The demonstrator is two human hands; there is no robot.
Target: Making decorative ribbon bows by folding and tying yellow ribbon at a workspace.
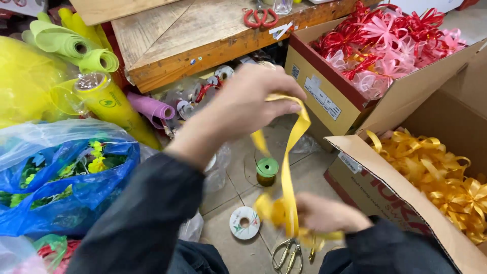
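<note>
Big cardboard box of yellow bows (446,187): at the right, open, already well filled with finished shiny yellow ribbon bows; it seems that much work is done.
Cardboard box of red and pink bows (385,45): behind it, also full.
Wooden worktable (172,35): at the top; red-handled scissors (260,18) lie on it.
Blue plastic bag (66,172): at the left, with green and yellow artificial flowers inside.
Rolls of yellow and green wrapping sheet (96,76): they lean beside the table.
Floor of grey tiles (238,187): crowded; a green spool (267,171), a white ribbon roll (244,222) and metal scissors (286,253) lie on it.
Yellow satin ribbon (289,172): stretched between both hands, over the floor; the bow looks only partly formed.
Left hand (248,101): raised, the fingers closed on the upper end of the ribbon.
Right hand (324,214): low, it pinches the gathered loops.
</note>
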